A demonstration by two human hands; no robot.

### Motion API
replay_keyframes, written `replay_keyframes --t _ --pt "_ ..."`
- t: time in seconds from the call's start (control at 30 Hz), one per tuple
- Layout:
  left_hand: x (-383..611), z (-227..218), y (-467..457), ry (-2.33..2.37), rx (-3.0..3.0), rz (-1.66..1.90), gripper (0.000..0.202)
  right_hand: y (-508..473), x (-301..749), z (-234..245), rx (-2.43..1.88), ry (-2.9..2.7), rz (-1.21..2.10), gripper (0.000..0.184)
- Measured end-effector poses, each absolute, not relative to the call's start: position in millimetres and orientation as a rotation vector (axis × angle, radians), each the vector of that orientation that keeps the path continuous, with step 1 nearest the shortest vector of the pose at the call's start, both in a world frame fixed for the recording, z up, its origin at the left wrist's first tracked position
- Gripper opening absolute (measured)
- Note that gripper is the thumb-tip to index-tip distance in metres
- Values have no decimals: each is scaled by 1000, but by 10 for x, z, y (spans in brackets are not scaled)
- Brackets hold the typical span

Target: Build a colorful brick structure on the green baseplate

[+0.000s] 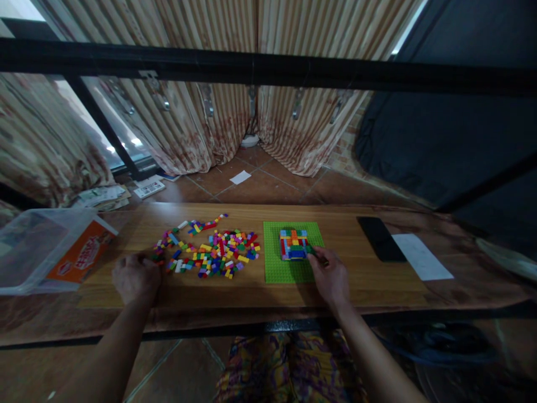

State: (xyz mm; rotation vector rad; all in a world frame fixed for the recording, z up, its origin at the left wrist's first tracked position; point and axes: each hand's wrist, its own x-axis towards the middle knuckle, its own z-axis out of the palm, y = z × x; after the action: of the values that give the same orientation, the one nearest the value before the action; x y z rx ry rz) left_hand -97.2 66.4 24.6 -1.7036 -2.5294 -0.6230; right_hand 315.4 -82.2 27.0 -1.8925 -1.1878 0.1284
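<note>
Orange label point(75, 263) w/ pale lettering too blurry to read sits at R side of the clear plastic bin point(29, 238) on the left, my L hand point(137, 277) curls by loose bricks point(229, 246), grip unclear, & my R hand point(331, 274) pinches a dk green brick point(310, 249) at right edge of the build point(296, 253) on its baseplate point(285, 275).

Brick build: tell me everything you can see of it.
The build is a low, squarish block of plastic-looking bricks; red, orange, yellow, green, and light and dark blue show. It sits flat on the green plate, inside its edges. The right hand holds a green brick at its right edge; whether hand or brick touches it is unclear.
</note>
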Motion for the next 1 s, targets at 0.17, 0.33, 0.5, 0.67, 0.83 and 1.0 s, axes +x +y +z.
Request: replay_keyframes --t 0.17,0.33,0.5,0.67,0.83,1.0 --pt "-996 215 677 -2528 -1692 -609 36 -733 3256 304 -1901 -1212 114 38" --pt "-1018 188 682 -2521 -1694 -650 34 -545 3346 352 -1855 -1350 84 31" --pt "-1015 190 680 -2516 -1693 -661 34 -451 3378 337 -1817 -1425 127 27" --pt "-991 220 672 -2522 -1702 -643 36 -414 3431 304 -1776 -1434 168 27" --pt "-975 238 662 -2545 -1696 -659 35 -408 3480 273 -1710 -1427 251 25" --pt "-987 218 657 -2537 -1691 -661 37 -424 3501 281 -1640 -1470 304 24"
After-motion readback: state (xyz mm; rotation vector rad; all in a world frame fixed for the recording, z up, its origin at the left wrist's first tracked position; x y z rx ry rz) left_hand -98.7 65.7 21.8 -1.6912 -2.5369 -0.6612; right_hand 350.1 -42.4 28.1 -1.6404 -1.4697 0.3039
